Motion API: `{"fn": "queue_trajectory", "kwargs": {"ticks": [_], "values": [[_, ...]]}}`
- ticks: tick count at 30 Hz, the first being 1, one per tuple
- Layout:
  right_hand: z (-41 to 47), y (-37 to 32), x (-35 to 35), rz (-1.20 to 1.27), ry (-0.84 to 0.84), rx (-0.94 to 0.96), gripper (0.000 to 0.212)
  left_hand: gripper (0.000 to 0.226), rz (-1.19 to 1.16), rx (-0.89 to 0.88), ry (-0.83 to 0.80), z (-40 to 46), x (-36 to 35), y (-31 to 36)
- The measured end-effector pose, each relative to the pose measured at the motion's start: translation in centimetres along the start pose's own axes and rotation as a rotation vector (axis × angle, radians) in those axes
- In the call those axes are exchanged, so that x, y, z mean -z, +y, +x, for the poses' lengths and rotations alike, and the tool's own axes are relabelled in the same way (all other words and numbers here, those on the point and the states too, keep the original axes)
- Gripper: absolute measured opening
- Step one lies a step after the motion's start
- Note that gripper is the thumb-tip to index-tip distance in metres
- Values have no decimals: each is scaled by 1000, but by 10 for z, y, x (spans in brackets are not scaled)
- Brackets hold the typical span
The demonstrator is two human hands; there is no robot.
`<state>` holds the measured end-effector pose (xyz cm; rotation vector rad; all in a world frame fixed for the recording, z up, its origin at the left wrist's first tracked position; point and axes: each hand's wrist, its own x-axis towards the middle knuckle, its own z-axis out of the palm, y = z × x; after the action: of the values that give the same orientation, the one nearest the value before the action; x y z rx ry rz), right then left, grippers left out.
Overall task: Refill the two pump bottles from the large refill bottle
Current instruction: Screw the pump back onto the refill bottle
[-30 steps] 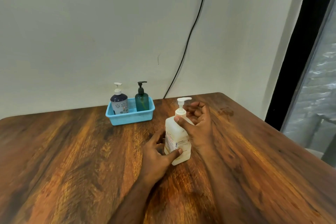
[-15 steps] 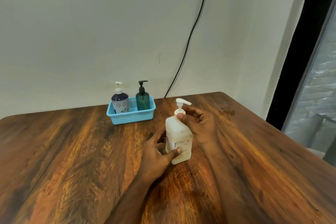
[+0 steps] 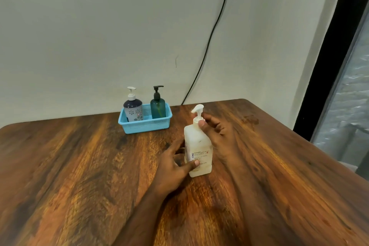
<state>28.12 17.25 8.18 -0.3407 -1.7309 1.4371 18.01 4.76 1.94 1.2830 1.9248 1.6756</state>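
The large white refill bottle [image 3: 196,144] stands upright on the wooden table [image 3: 79,175], its white pump head on top. My left hand [image 3: 172,168] grips its lower body, thumb across the label. My right hand [image 3: 216,133] pinches the pump collar at the neck, thumb in front and fingers curled behind. Two pump bottles stand in a light blue basket [image 3: 146,124] by the wall: a dark blue one with white flowers and a white pump [image 3: 133,109] on the left, a teal one with a black pump [image 3: 158,106] on the right.
A black cable [image 3: 209,38] runs down the wall behind the table. The table's right edge slopes down past a dark window frame [image 3: 327,62]. A faint stain [image 3: 250,120] marks the wood right of my hand.
My right hand has dropped from beside the pump head onto the collar and closed on it. The pump nozzle has swung from pointing right toward the left. My left hand stays put.
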Motion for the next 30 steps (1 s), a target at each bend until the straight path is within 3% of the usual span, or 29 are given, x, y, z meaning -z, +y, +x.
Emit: {"fn": "queue_trajectory", "kwargs": {"ticks": [4, 7, 10, 13, 30], "values": [[-2, -2, -3, -16, 153, -7, 42, 70, -2, 1, -1, 0, -2, 0], [-3, -2, 1, 15, 58, -23, 59, 67, -3, -8, -23, 1, -3, -2], [-2, -5, 10, 140, -55, -48, 49, 67, -28, 28, -60, 2, 1, -6], [-2, -7, 12, 28, -100, -29, 24, 64, -37, 41, -72, 3, 4, -7], [-8, 6, -12, -59, 131, 61, 24, 65, 0, 49, -41, 2, 4, -9]]}}
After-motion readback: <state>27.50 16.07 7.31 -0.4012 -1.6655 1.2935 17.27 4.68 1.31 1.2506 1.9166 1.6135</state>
